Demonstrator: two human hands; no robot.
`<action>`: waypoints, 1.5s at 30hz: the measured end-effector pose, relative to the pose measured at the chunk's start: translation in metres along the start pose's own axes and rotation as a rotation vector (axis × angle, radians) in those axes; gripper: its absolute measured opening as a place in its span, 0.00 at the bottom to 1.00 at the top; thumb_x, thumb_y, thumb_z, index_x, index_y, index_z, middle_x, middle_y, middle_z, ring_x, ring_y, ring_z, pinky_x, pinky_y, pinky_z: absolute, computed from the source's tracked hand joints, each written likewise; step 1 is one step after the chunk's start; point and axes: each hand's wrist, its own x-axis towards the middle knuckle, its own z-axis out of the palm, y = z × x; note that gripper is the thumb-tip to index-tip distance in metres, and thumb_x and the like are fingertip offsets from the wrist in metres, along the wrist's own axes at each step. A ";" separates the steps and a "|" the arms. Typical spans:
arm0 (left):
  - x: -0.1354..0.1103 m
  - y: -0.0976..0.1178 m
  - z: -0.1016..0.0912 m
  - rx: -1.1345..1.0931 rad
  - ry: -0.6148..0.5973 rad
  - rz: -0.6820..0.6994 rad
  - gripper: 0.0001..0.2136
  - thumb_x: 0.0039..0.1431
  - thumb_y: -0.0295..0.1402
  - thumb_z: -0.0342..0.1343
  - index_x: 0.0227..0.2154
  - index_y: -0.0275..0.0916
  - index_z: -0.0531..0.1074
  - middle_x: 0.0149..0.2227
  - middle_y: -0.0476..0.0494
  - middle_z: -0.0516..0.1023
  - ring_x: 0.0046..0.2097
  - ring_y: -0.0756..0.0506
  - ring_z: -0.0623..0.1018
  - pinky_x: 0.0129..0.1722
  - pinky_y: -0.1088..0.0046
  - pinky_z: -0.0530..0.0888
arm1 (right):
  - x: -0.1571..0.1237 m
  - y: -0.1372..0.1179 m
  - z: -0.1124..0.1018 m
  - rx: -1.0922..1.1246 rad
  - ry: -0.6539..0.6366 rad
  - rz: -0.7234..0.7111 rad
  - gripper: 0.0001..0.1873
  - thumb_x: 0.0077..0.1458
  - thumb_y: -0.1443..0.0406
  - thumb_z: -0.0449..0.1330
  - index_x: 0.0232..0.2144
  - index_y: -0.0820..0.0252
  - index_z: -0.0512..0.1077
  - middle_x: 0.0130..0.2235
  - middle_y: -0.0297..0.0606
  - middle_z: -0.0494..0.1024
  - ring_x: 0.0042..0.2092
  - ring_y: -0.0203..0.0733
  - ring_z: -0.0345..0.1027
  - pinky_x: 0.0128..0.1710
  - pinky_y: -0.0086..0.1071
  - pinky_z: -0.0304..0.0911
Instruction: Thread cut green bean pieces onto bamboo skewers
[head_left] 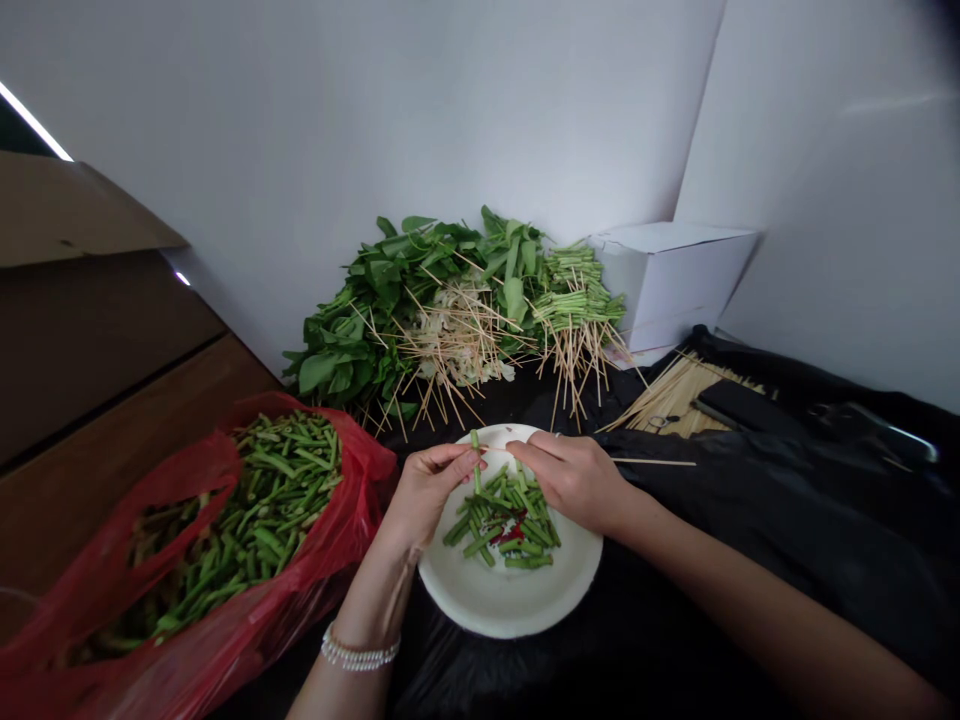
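Observation:
My left hand (pixel 431 490) pinches a short green vegetable stem piece (pixel 475 472) upright over a white plate (pixel 510 610). My right hand (pixel 570 480) grips a thin bamboo skewer (pixel 652 461), which runs across to that stem piece. Its tip seems to meet the stem, though the fingers partly hide the contact. On the plate lies a heap of cut green stems (pixel 510 525) with some red bits among them. A red plastic bag (pixel 330 560) full of more cut stems lies left of my left hand. A beaded bracelet (pixel 360 652) circles my left wrist.
Behind the plate lie skewered leafy greens (pixel 382 300) and skewered stems (pixel 577 300) against a white wall. A white cardboard box (pixel 667 280) and loose bamboo skewers (pixel 675 400) stand to the right on a black plastic sheet (pixel 787 520). Brown wooden boards (pixel 97 470) run along the left.

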 end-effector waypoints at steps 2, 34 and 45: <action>0.000 0.000 0.000 -0.007 -0.012 -0.022 0.10 0.44 0.36 0.70 0.29 0.35 0.81 0.22 0.49 0.76 0.24 0.54 0.70 0.25 0.79 0.67 | 0.000 0.000 0.000 0.023 -0.017 0.010 0.17 0.63 0.71 0.45 0.44 0.62 0.73 0.31 0.37 0.73 0.30 0.36 0.67 0.28 0.28 0.62; -0.003 0.006 0.000 0.387 -0.171 0.157 0.09 0.50 0.34 0.65 0.35 0.40 0.82 0.36 0.41 0.83 0.36 0.43 0.79 0.38 0.68 0.73 | 0.003 0.006 0.001 0.097 -0.016 0.135 0.14 0.64 0.69 0.47 0.39 0.61 0.74 0.32 0.37 0.75 0.33 0.35 0.68 0.34 0.27 0.61; -0.005 -0.004 -0.002 1.245 -0.387 0.429 0.13 0.53 0.22 0.55 0.35 0.44 0.80 0.34 0.43 0.79 0.40 0.40 0.75 0.42 0.66 0.67 | 0.002 0.008 0.004 0.128 -0.032 0.159 0.13 0.64 0.70 0.49 0.40 0.61 0.74 0.35 0.38 0.77 0.35 0.35 0.70 0.36 0.27 0.60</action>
